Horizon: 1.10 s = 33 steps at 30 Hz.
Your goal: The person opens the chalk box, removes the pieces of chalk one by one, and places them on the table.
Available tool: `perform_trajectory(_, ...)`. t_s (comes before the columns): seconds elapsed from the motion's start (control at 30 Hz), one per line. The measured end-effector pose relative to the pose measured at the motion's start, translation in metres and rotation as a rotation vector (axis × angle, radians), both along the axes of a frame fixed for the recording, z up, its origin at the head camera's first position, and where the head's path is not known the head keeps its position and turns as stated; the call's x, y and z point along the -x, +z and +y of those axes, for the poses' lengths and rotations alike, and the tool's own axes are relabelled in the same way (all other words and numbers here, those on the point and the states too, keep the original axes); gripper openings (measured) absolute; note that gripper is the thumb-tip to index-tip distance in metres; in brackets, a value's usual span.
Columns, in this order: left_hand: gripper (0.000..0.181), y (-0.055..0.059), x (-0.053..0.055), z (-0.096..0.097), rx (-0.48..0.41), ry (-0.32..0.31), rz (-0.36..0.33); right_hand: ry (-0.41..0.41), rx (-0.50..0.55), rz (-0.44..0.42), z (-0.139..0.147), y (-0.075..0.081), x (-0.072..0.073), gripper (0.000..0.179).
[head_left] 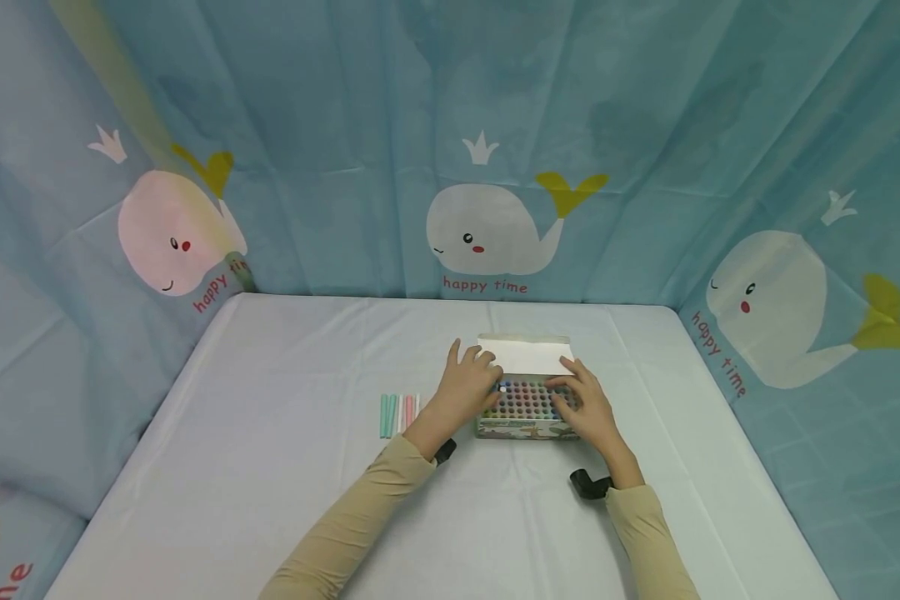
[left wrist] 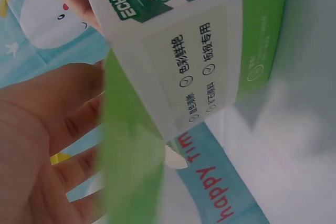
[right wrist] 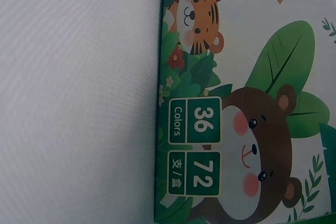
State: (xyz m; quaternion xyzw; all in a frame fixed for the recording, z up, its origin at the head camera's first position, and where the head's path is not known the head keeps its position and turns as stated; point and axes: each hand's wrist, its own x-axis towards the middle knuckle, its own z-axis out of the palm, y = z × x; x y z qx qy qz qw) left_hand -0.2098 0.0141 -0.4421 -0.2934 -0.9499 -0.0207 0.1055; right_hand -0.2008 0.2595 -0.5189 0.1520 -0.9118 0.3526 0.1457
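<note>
Running lengthwise left to right, low and right of centre in the frame, the chalk box (head_left: 528,430) lay between left hand (head_left: 465,385) and right hand (head_left: 588,404); neither was clearly nearer. Both had loosely parted fingers.

Covered, blurred and cropped parts.
In the left wrist view a blurred green flap (left wrist: 131,145) hides the finger ends of the left hand (left wrist: 44,140); the top edge crops the box (left wrist: 205,66). In the head view, the right hand (head_left: 587,406) covers some coloured stick ends (head_left: 527,400), the left arm overlaps the pastel sticks (head_left: 401,412), and both sleeves (head_left: 356,521) run off the bottom.
</note>
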Motion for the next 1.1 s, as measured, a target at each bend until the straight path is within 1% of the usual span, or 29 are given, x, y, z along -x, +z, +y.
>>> perform_trajectory(0.07, 0.020, 0.000, 0.000, 0.002, 0.009, -0.007, 0.004, 0.000, -0.001, 0.001, 0.000, 0.000, 0.000, 0.015)
perform_trajectory(0.2, 0.017, -0.002, 0.002, 0.007, -0.005, -0.043, -0.004, -0.001, 0.005, -0.005, 0.001, 0.000, 0.000, 0.016)
perform_trajectory(0.3, 0.016, -0.005, 0.004, 0.012, -0.001, -0.062, -0.009, 0.003, 0.013, -0.010, 0.001, 0.000, -0.001, 0.016)
perform_trajectory(0.47, 0.012, -0.011, 0.007, 0.014, 0.023, -0.066, -0.015, 0.019, 0.009, -0.018, 0.002, -0.001, 0.000, 0.016)
perform_trajectory(0.6, 0.011, -0.013, 0.007, 0.014, 0.014, -0.060, -0.028, 0.033, 0.001, -0.016, 0.002, -0.001, 0.000, 0.016)
perform_trajectory(0.87, 0.008, -0.011, 0.006, 0.018, 0.025, -0.069, 0.051, 0.022, 0.000, -0.015, 0.001, 0.001, 0.001, 0.016)
perform_trajectory(0.97, 0.008, -0.008, 0.005, 0.020, 0.040, -0.069, 0.056, 0.021, 0.003, -0.006, 0.001, 0.001, 0.001, 0.017)
perform_trajectory(1.1, 0.009, -0.005, 0.004, 0.021, 0.063, -0.057, 0.044, 0.030, -0.003, -0.005, 0.000, 0.002, 0.001, 0.017)
